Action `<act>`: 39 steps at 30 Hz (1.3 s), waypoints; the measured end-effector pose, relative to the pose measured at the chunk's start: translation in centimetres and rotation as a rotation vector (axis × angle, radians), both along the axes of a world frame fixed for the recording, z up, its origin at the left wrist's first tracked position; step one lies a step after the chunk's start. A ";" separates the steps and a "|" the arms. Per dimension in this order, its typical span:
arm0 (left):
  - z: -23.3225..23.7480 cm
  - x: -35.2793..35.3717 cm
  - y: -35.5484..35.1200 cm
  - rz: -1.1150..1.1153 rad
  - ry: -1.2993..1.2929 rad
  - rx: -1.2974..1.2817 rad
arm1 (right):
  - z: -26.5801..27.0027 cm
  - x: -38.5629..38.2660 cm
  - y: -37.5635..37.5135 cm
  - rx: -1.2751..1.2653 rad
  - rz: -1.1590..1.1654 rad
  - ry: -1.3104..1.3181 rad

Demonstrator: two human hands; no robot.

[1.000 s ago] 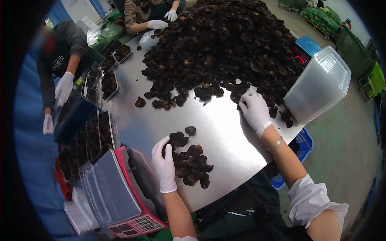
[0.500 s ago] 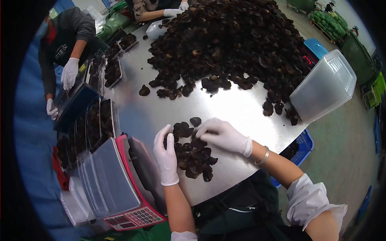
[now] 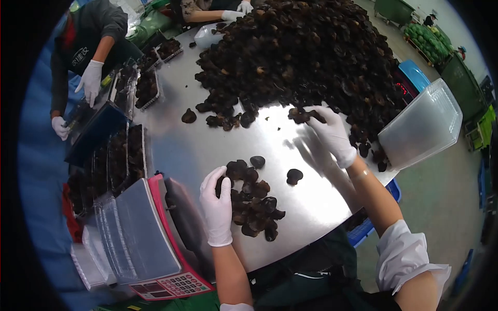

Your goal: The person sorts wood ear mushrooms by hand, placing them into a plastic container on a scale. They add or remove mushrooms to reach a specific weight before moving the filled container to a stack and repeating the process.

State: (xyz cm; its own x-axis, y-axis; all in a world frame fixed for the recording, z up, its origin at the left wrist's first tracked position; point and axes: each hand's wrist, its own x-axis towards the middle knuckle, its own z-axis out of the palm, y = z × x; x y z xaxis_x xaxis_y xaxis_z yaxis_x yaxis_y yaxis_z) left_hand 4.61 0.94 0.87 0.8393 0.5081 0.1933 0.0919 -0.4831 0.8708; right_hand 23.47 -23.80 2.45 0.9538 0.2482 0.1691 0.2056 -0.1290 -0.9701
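Observation:
Both my hands wear white gloves. My left hand (image 3: 217, 207) rests curved at the left side of a small group of dark mushroom-like pieces (image 3: 253, 199) on the metal table (image 3: 197, 145); its fingers are bent with the thumb apart, and a dark piece shows between them. My right hand (image 3: 332, 133) reaches to the lower edge of the large dark heap (image 3: 295, 57), its fingers on several dark pieces (image 3: 301, 115). One loose piece (image 3: 294, 177) lies right of the small group.
A pink-edged scale (image 3: 176, 282) with clear trays (image 3: 140, 228) stands at the lower left. Stacked clear containers (image 3: 423, 124) are at the right table edge. Across the left side, a co-worker's gloved hands (image 3: 91, 82) are beside filled trays (image 3: 148, 88).
My right hand has moved from the small group up and right to the heap's edge. One piece now lies apart at the right. My left hand has barely moved.

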 end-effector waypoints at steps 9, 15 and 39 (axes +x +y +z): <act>-0.3 0.1 0.1 -0.018 0.005 0.036 | 2.0 -5.1 -2.9 0.237 0.302 0.435; -0.3 0.0 -0.1 -0.005 0.016 0.055 | 0.3 -6.3 -2.1 -0.038 0.451 0.109; -0.4 -0.1 0.8 0.014 -0.002 -0.007 | -2.5 -3.7 4.5 -1.329 0.148 -0.526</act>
